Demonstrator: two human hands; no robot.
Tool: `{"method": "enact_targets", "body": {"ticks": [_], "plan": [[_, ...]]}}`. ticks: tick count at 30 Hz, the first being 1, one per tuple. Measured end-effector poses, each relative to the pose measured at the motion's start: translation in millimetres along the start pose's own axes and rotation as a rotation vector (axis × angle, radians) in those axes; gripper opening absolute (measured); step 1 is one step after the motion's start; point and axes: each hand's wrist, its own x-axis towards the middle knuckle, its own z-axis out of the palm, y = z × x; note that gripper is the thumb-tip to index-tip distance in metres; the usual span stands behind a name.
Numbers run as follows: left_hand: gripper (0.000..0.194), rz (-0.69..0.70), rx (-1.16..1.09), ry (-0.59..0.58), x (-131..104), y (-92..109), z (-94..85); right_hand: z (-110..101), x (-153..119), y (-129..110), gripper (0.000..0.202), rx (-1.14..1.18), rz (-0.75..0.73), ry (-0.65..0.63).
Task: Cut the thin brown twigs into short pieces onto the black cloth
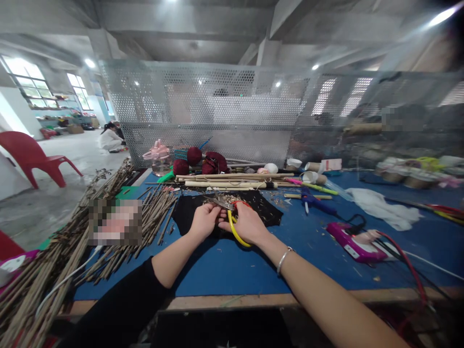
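Note:
My right hand (248, 223) is closed around the yellow and red handles of a pair of scissors (235, 229), whose blades reach up and left over a black cloth (270, 212). Close beside the blades is my left hand (206, 220), fingers pinched together. Whatever it holds is too small to make out. Small plant scraps (235, 198) lie scattered on the cloth under and behind the hands. To the left of the cloth is a spread of cut brown stalks (154, 215).
Long dry stalks (54, 270) overhang the blue table (217, 275) at left. Pale sticks (228, 185) and dark red yarn balls (214, 163) lie behind the cloth. Right are a blue glue gun (317, 203), a purple power strip (357, 244) with cables and white plastic (384, 208). A perforated screen (203, 111) stands behind.

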Motion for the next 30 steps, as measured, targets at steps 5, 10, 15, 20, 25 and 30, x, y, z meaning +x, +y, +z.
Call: {"method": "enact_targets", "body": {"ticks": [5, 10, 15, 20, 25, 30], "plan": [[0.018, 0.054, 0.068, 0.02, -0.2, -0.2, -1.0, -1.6, -1.5, -3.3, 0.054, -0.01, 0.061, -0.065], [0.02, 0.075, 0.083, 0.037, 1.2, -2.2, -3.8, 0.5, -1.1, -2.9, 0.053, -0.025, 0.071, -0.071], [0.021, 0.045, 0.051, 0.052, 3.1, -4.7, -4.9, 2.7, 1.0, 0.6, 0.057, -0.028, 0.086, -0.097], [0.022, -0.01, -0.006, 0.071, 3.8, -0.6, -4.7, 5.0, 3.6, 4.8, 0.057, -0.016, 0.095, -0.127], [0.022, -0.02, -0.055, 0.132, 4.2, 3.0, -4.9, 4.3, 5.2, 8.5, 0.057, -0.048, 0.115, -0.094], [0.016, -0.01, 0.013, 0.193, 5.5, 3.4, -6.5, 2.8, 3.3, 7.5, 0.062, -0.06, 0.082, -0.086]]}}
